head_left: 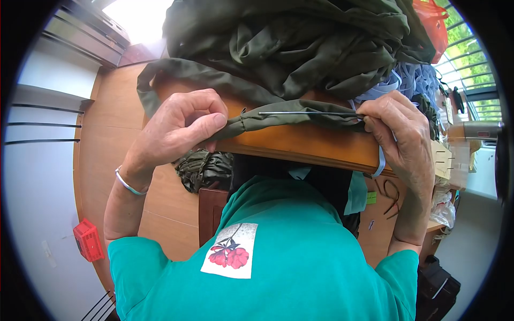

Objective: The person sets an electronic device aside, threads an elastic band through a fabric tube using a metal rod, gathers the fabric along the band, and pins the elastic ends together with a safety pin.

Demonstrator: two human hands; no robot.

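Observation:
A narrow dark green fabric strip [316,122] is stretched between my hands over the edge of the wooden table [289,143]. My left hand [182,125] is closed, pinching the strip's left part between thumb and fingers. At the other end, my right hand [401,128] grips a thin metal rod [305,113] together with the fabric. The rod lies along the top of the strip and points left. Where exactly the rod's right end sits is hidden by my fingers. More of the green cloth loops behind my left hand.
A large heap of dark green fabric [310,48] covers the table's far side. Light blue straps [409,80] and a red plastic bag [432,27] are at right. A bundle of green strips [203,170] lies below the table; a red basket [88,240] stands left.

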